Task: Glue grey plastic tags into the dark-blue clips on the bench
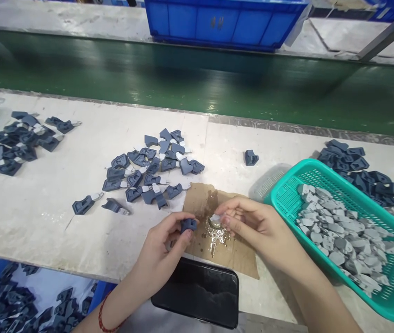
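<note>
My left hand pinches a dark blue plastic part between thumb and fingers, over the left edge of a piece of brown cardboard. To its right, my right hand holds a small light grey piece at its fingertips, just above a small round dish of shiny wet liquid on the cardboard. Below both hands lies a black phone. Left of the cardboard, several blue parts with light grey pieces attached are spread on the white table.
A green basket of grey pieces stands at the right, with a blue pile behind it. One blue part lies alone. Another pile is far left. Beyond are a green belt and a blue crate.
</note>
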`<state>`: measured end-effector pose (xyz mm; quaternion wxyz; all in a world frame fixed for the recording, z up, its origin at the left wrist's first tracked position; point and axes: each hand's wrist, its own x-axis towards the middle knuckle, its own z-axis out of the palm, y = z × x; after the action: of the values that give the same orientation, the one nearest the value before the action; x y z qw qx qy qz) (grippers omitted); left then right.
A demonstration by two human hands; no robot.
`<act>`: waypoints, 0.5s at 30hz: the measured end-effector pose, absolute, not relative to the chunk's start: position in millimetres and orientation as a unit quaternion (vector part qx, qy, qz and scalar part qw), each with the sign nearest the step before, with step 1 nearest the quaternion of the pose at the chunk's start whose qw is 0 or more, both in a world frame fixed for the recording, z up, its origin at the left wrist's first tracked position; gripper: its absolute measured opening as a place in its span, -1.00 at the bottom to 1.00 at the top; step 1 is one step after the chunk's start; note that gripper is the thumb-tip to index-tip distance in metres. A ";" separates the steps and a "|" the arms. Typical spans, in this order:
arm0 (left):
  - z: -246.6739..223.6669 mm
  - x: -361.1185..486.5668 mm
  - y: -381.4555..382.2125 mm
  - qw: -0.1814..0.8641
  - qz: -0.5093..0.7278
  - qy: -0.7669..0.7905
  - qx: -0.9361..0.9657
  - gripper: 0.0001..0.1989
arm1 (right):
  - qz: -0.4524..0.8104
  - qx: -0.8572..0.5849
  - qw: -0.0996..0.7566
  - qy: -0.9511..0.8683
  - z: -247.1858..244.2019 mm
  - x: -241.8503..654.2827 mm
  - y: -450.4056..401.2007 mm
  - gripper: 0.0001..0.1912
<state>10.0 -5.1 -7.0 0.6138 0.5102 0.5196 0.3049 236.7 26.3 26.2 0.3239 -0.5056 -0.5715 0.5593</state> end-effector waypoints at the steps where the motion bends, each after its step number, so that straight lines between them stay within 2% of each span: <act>1: -6.4 9.2 -5.4 0.608 0.300 0.519 0.520 -0.71 | 0.564 -0.498 0.332 -0.569 26.2 235.3 26.0 -0.84; 7: -3.8 6.9 -5.0 0.574 0.275 0.507 0.581 -0.68 | 0.554 -0.478 0.342 -0.589 23.6 228.8 21.2 -0.90; 15: -0.8 7.8 -2.9 0.578 0.259 0.479 0.609 -0.70 | 0.504 -0.429 0.326 -0.675 21.7 226.4 20.4 -0.83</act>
<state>7.8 -2.9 -0.8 0.5775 0.6085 0.4788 0.2587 226.4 20.4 21.7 0.3257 -0.4287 -0.6751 0.5044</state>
